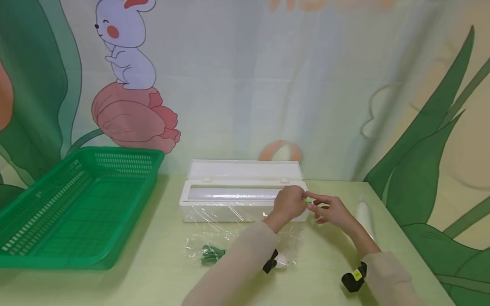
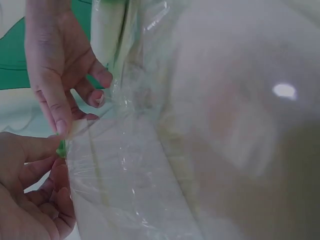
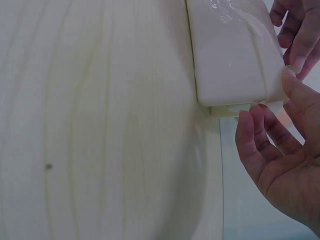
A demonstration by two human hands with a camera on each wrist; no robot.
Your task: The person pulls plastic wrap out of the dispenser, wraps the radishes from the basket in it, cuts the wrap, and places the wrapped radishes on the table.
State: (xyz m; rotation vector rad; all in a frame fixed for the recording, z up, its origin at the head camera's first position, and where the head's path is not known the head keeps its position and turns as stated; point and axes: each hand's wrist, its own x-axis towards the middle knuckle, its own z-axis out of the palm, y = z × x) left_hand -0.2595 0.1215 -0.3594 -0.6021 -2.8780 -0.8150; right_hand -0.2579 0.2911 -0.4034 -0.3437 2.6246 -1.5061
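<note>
A white cling film dispenser (image 1: 245, 211) stands with its lid (image 1: 245, 170) raised and a film roll (image 1: 229, 194) inside. At its right end, my left hand (image 1: 290, 202) and right hand (image 1: 331, 211) meet around a small green slider (image 1: 308, 200), both pinching it with thumb and finger. In the right wrist view, the right hand's other fingertips (image 3: 245, 117) lie by the box's underside. Clear film (image 1: 245, 236) hangs from the box front onto the table. Under or inside it lies a bundle with green ends (image 1: 212, 254), apparently scallions, its middle hidden by my left forearm.
A large green plastic basket (image 1: 134, 212) stands on the left of the pale table (image 1: 317, 272). Near the right edge lies a white, tapered thing (image 1: 363, 216), partly behind my right forearm. A printed curtain (image 1: 325, 93) hangs behind the table.
</note>
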